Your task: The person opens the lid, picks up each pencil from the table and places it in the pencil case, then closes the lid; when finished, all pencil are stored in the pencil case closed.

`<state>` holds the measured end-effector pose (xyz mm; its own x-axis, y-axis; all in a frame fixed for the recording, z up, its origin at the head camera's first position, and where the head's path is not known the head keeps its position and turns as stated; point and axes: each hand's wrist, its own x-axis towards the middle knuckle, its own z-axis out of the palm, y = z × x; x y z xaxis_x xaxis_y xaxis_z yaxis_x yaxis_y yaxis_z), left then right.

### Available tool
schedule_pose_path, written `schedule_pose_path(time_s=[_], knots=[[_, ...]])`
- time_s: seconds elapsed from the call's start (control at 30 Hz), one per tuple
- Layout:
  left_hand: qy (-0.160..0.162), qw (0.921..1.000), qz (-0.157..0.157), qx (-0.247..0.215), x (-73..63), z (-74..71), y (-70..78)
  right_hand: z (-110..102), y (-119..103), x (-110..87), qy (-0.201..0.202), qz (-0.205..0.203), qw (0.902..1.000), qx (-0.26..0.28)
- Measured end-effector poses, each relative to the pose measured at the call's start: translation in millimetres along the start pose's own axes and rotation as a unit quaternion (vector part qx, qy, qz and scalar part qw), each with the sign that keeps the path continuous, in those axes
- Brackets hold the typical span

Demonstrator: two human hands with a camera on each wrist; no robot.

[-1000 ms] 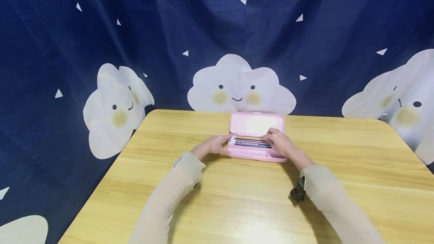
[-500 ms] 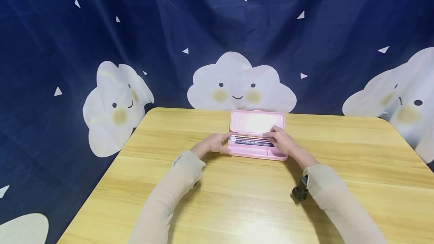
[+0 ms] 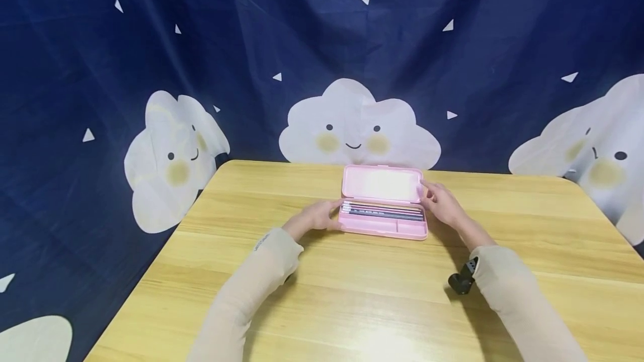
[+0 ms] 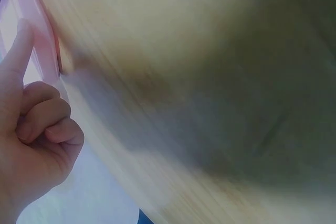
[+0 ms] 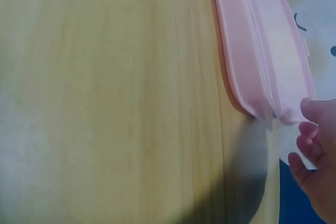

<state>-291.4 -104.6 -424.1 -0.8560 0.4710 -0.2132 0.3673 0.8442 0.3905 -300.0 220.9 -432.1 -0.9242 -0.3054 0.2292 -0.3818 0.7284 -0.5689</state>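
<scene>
A pink pencil case (image 3: 372, 227) stands with its lid (image 3: 382, 183) raised at the back of the table. Several dark pencils (image 3: 382, 210) lie side by side in its rear compartment, white ends to the left. My left hand (image 3: 317, 215) holds the case's left end between thumb and forefinger. In the left wrist view, one finger (image 4: 21, 45) reaches straight along the pink case while the others curl in. At the case's right side, my right hand (image 3: 444, 204) has its fingertips right at the lid's edge, with loosely bent fingers and no pencil in them.
The wooden table (image 3: 352, 295) spreads out in front of the case, its far edge close behind the lid. Beyond hangs a dark blue curtain (image 3: 241, 27) with white clouds. A black wrist camera (image 3: 462, 279) hangs at the right sleeve.
My right hand has left the pencils and moved right to the side of the lid, uncovering their right ends. My left hand has stayed at the left end of the case.
</scene>
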Motion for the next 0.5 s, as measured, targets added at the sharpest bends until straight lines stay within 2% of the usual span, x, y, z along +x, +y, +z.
schedule_pose_path(time_s=[0.13,0.17,0.27,0.37,0.4,0.5], knots=[[0.001,1.0,-0.001,0.006,-1.2,1.8,1.1,1.4,12.5,1.0,0.001,-0.009,0.9987,0.05],[0.001,1.0,0.0,0.007,-1.1,2.3,1.2,3.5,18.1,1.8,0.002,-0.026,0.9975,0.066],[-0.001,1.0,-0.002,0.005,-0.7,3.8,0.4,5.5,22.3,3.1,-0.023,-0.022,0.9956,0.089],[0.0,1.0,-0.002,0.0,-0.8,4.7,-0.8,4.6,15.9,3.6,-0.048,0.021,0.994,0.096],[0.0,1.0,-0.002,-0.002,-0.9,4.8,-1.2,2.9,10.2,3.6,-0.059,0.049,0.9929,0.091],[0.001,1.0,-0.001,-0.002,-1.4,4.4,-2.3,0.6,0.3,4.2,-0.079,0.084,0.9889,0.093]])
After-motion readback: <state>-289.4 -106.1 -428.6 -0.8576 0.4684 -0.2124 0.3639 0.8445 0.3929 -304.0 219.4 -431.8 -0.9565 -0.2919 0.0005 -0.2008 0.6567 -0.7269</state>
